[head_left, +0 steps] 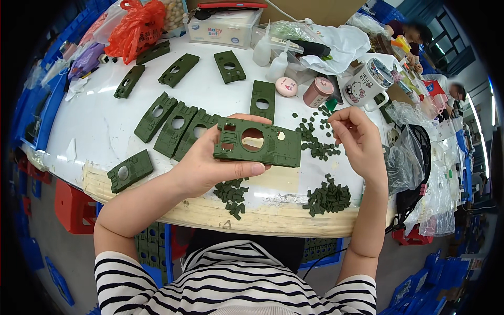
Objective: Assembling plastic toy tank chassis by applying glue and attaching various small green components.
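My left hand (202, 164) holds a dark green plastic model-tank hull top (281, 149), thumb along its near edge and fingers behind it. The part has a large round hole and smaller openings. To the right, my right hand (361, 144) has thumb and fingertips closed together above the edge of a scatter of small green plastic pieces (317, 149); whatever sits between the fingertips is too small to make out. Two more heaps of small pieces lie nearer me, one below the hull top (231, 195) and one at the right (329, 198).
Several similar hull tops (155, 118) lie on the white table (89, 136), left and far. At the back stand a tissue box (223, 29), white squeeze bottles (278, 65), a pink tin (318, 92) and a white mug (365, 84). Plastic bags (404, 168) crowd the right side. Other people sit far right.
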`<move>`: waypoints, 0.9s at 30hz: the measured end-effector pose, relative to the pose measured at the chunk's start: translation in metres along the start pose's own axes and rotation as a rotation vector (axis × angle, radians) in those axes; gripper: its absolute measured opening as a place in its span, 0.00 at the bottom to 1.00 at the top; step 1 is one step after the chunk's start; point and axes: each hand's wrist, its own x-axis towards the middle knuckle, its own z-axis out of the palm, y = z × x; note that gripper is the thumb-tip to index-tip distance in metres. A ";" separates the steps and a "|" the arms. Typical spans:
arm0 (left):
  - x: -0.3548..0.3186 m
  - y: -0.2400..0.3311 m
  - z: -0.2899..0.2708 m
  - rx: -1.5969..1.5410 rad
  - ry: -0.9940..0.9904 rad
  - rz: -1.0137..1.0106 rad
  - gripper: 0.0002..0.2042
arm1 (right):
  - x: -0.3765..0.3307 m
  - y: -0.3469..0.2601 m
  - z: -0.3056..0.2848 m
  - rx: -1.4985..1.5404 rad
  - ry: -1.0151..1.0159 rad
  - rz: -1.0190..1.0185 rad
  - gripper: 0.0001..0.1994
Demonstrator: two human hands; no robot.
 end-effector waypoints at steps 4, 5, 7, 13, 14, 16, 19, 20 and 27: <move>0.001 -0.004 -0.002 0.062 0.004 0.001 0.28 | -0.003 -0.010 0.012 0.190 -0.006 0.015 0.03; 0.001 -0.004 -0.002 0.078 0.000 0.001 0.29 | -0.004 -0.013 0.014 0.228 -0.010 0.039 0.03; 0.000 -0.002 0.000 0.057 0.006 -0.020 0.28 | -0.006 -0.017 0.015 0.292 -0.026 0.073 0.03; -0.001 0.000 0.001 0.037 0.006 -0.025 0.28 | -0.009 -0.024 0.018 0.366 -0.005 0.030 0.07; -0.001 0.000 0.001 0.036 0.004 -0.025 0.28 | -0.010 -0.023 0.018 0.359 -0.003 0.021 0.07; 0.000 0.000 0.001 0.053 0.000 -0.010 0.28 | -0.011 -0.023 0.019 0.351 -0.015 0.012 0.07; 0.000 -0.001 0.000 0.070 -0.001 0.001 0.28 | -0.013 -0.024 0.018 0.391 -0.055 0.018 0.07; 0.000 -0.001 0.000 0.074 -0.001 0.002 0.28 | -0.014 -0.024 0.018 0.432 -0.066 0.024 0.07; -0.001 0.000 -0.001 0.172 0.002 0.045 0.30 | -0.014 -0.032 0.022 0.584 -0.058 0.054 0.07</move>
